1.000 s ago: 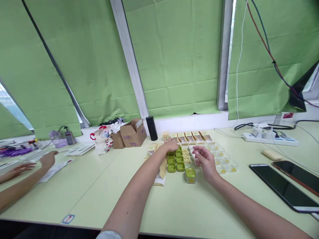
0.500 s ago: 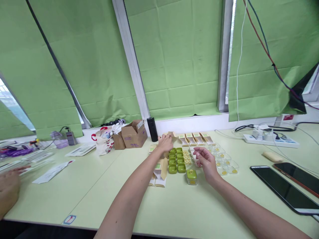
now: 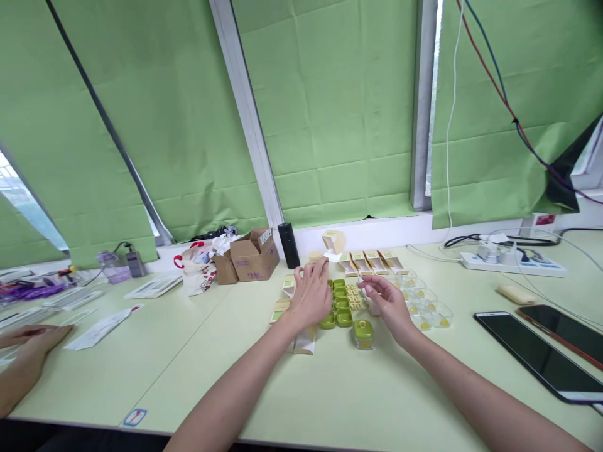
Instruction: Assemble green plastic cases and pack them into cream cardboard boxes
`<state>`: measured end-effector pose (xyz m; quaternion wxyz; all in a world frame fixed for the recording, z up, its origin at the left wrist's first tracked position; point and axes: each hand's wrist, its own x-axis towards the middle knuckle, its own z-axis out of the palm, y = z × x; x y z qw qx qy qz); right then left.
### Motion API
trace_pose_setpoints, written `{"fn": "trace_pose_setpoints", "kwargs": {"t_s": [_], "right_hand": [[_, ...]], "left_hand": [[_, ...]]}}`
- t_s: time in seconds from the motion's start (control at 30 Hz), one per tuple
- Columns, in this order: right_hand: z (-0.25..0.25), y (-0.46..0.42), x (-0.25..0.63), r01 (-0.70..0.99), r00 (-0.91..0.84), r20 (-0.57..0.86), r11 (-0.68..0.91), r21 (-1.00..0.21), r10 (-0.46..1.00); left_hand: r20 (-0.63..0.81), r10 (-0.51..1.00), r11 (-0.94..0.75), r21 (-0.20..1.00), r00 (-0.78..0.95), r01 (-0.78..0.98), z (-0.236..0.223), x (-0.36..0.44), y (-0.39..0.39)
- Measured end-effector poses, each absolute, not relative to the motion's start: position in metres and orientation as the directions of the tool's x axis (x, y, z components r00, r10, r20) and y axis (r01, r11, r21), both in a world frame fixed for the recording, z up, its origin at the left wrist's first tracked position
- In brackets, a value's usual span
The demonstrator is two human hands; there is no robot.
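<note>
Bench: cups rowed, likely for reach
Left hand: by green cups
Right hand: by clear cups
Grip: can't tell, both

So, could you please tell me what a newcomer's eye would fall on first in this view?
Probably the large green blinds, which fill most of the upper half of the picture. Next might come the rows of small green containers on the table, with the left hand partly hiding them and the right hand to their right. The two dark-screened phones lying at the picture's right side also stand out.
</note>
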<state>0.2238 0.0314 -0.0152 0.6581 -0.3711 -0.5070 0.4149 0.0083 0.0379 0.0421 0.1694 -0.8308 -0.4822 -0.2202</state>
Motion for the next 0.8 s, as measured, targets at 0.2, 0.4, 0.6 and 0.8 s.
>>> {"fn": "trace_pose_setpoints", "kwargs": {"t_s": [0.2,0.4,0.6,0.8], "right_hand": [[-0.015,0.036,0.224,-0.133,0.097,0.291,0.302,-0.944,0.952],[-0.012,0.037,0.227,-0.2,0.103,0.16,0.178,-0.964,0.982],[-0.008,0.034,0.227,-0.233,0.177,0.146,0.185,-0.955,0.973],[-0.001,0.025,0.221,-0.297,0.116,0.223,0.248,-0.922,0.968]], "left_hand": [[0.522,0.694,-0.548,-0.065,0.496,0.834,0.023,0.002,-0.013],[0.396,0.677,-0.592,-0.209,0.62,0.779,0.012,-0.004,-0.039],[0.336,0.623,-0.651,-0.28,0.707,0.706,0.005,-0.013,-0.041],[0.4,0.573,-0.7,-0.216,0.715,0.681,0.012,-0.012,-0.039]]}}
